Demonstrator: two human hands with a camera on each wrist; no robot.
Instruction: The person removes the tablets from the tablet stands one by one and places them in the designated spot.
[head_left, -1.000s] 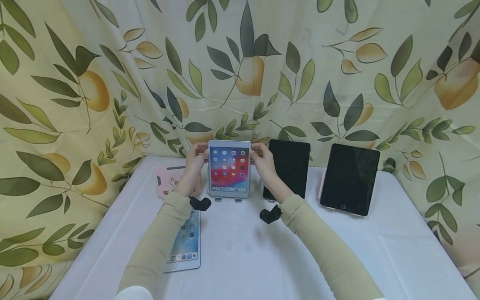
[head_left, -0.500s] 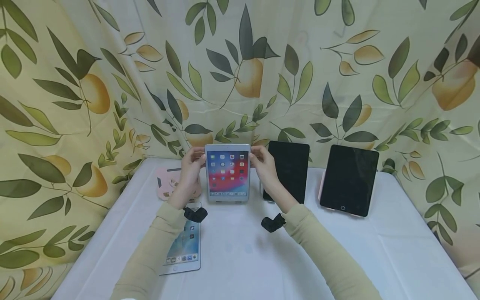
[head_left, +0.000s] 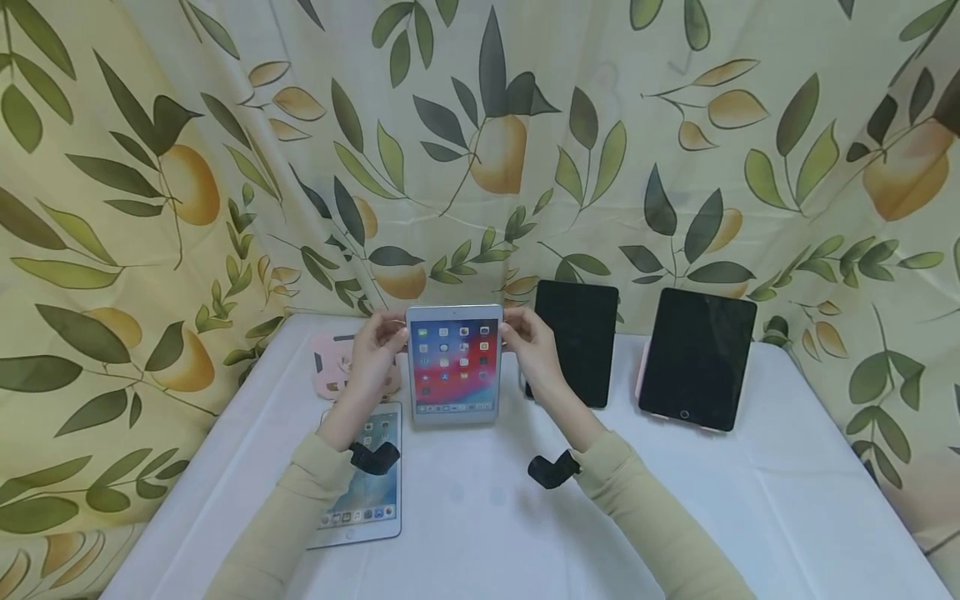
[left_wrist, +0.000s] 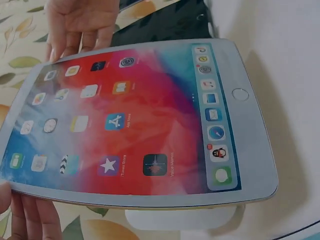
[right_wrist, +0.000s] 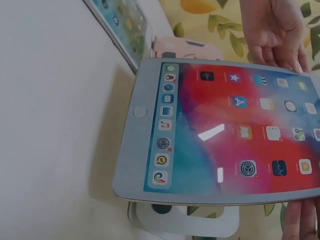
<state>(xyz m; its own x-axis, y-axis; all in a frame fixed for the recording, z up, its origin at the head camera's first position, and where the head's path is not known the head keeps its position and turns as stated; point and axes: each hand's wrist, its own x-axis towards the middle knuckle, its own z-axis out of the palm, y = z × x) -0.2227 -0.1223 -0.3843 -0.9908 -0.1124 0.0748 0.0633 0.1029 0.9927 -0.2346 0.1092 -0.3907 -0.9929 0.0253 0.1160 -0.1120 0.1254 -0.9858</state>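
Note:
A white-framed tablet with a lit screen of app icons is held up between my two hands in the head view. My left hand grips its left edge near the top, thumb in front and fingers behind. On the opposite edge my right hand pinches it the same way. Behind the tablet, both wrist views show part of a white stand. The tablet's shadow falls on the white cloth below its home button. My fingers behind the tablet are mostly hidden.
Another lit white tablet lies flat under my left forearm. Behind it is a pink case. To the right, two dark tablets, a nearer one and a farther one, lean upright on stands. A leaf-print curtain hangs behind the table.
Both hands have drawn the lit tablet toward me, off the stand's small front lips that showed earlier. It looks larger and lower in the head view. The other tablets have stayed put.

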